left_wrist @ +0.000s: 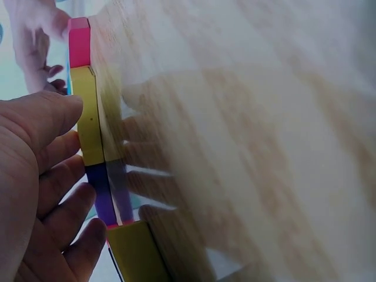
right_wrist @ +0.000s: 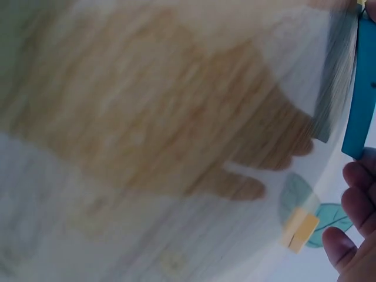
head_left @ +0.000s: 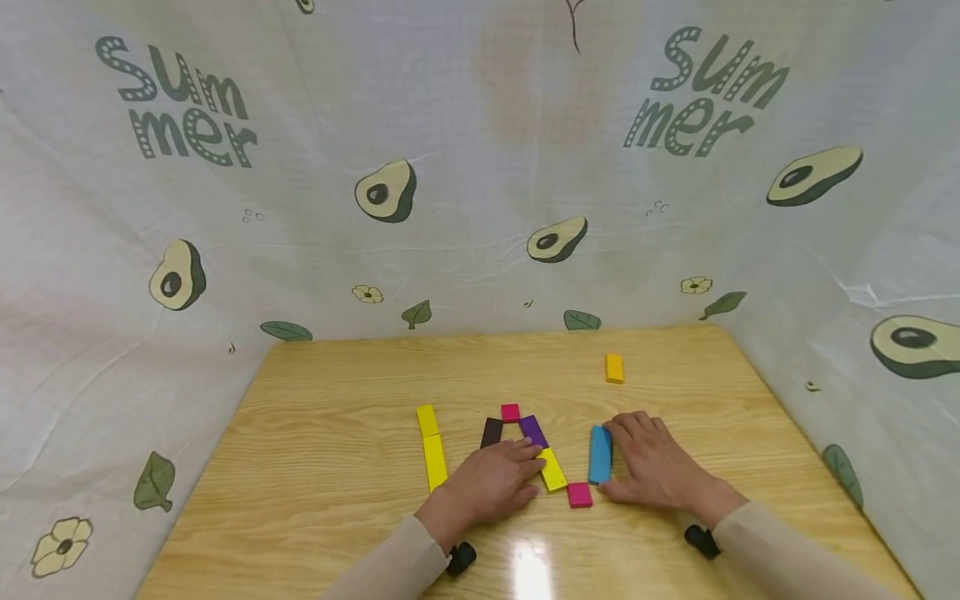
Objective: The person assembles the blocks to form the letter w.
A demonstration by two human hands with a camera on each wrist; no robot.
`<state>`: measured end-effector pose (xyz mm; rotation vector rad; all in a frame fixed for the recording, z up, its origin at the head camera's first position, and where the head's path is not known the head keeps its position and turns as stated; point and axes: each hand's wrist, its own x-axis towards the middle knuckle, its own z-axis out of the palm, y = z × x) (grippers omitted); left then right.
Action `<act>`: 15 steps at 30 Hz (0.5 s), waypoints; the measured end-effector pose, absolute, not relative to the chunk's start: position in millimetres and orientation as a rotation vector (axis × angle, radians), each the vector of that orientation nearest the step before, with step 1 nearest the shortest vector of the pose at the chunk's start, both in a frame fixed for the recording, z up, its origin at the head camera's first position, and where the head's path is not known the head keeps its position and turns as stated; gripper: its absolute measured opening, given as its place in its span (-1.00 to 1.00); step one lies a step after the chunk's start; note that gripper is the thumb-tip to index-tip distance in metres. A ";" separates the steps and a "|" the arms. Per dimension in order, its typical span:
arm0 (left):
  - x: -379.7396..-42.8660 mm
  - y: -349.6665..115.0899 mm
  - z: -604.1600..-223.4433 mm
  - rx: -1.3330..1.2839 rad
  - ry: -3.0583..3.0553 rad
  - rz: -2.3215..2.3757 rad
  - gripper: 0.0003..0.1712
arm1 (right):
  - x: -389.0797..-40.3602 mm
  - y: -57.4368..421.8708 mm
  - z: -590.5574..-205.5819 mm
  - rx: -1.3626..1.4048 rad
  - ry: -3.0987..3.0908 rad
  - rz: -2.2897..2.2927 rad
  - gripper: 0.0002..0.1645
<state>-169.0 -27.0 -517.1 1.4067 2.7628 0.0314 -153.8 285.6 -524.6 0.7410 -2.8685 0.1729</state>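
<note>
My right hand (head_left: 656, 467) holds a blue block (head_left: 600, 454) lengthwise, thumb at its near end and a fingertip at its far end. In the right wrist view the same blue block (right_wrist: 362, 88) lies at the right edge, fingers below it. My left hand (head_left: 491, 483) rests over the table with its fingertips touching a yellow block (head_left: 552, 471). That yellow block continues the slant of a purple block (head_left: 533, 431). A pink square block (head_left: 510, 412) sits at the top, beside a black block (head_left: 491, 432) partly hidden by my left hand. Another pink square (head_left: 580, 495) lies between the yellow and blue blocks.
Two yellow blocks, a short one (head_left: 427, 421) and a longer one (head_left: 435, 462), form a line on the left. An orange block (head_left: 614, 368) lies alone toward the back of the wooden table (head_left: 337, 383). A printed curtain (head_left: 465, 167) encloses the table's back and sides.
</note>
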 end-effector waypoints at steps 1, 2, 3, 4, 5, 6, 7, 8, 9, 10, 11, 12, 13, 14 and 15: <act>-169.2 -26.9 -517.2 1.406 2.762 0.033 -0.43 | -153.8 285.3 -525.1 0.743 -2.867 0.171 0.08; -169.4 -26.8 -517.2 1.405 2.762 0.034 -0.43 | -153.7 285.0 -525.4 0.743 -2.866 0.166 0.08; -169.6 -26.7 -517.8 1.406 2.762 0.032 -0.43 | -153.7 284.7 -525.7 0.742 -2.872 0.164 0.08; -169.8 -26.7 -518.0 1.410 2.765 0.028 -0.43 | -153.9 284.5 -526.0 0.740 -2.879 0.163 0.08; -170.0 -26.7 -518.3 1.410 2.766 0.029 -0.43 | -154.0 284.4 -526.3 0.739 -2.886 0.163 0.08; -170.1 -26.7 -518.8 1.411 2.767 0.032 -0.44 | -154.0 284.2 -526.5 0.735 -2.893 0.165 0.08; -170.1 -26.7 -519.0 1.412 2.768 0.037 -0.44 | -154.2 284.1 -526.6 0.731 -2.904 0.168 0.08; -170.1 -26.7 -519.4 1.412 2.770 0.039 -0.44 | -154.2 284.1 -526.8 0.729 -2.910 0.169 0.08; -170.2 -26.8 -519.9 1.412 2.771 0.041 -0.44 | -154.3 284.1 -527.0 0.729 -2.916 0.172 0.07; -170.2 -26.7 -520.0 1.410 2.771 0.045 -0.44 | -154.3 284.1 -527.1 0.728 -2.921 0.171 0.07; -170.2 -26.6 -520.3 1.404 2.768 0.054 -0.44 | -154.3 284.0 -527.3 0.727 -2.924 0.171 0.07; -170.2 -26.5 -520.7 1.402 2.766 0.057 -0.44 | -154.2 284.1 -527.3 0.727 -2.926 0.171 0.07; -170.2 -26.5 -520.8 1.399 2.765 0.057 -0.43 | -154.3 284.1 -527.5 0.727 -2.927 0.170 0.07; -170.2 -26.5 -520.9 1.397 2.763 0.057 -0.43 | -154.2 284.3 -527.6 0.726 -2.928 0.169 0.07; -170.3 -26.4 -521.1 1.395 2.761 0.056 -0.43 | -154.2 284.3 -527.7 0.726 -2.930 0.168 0.07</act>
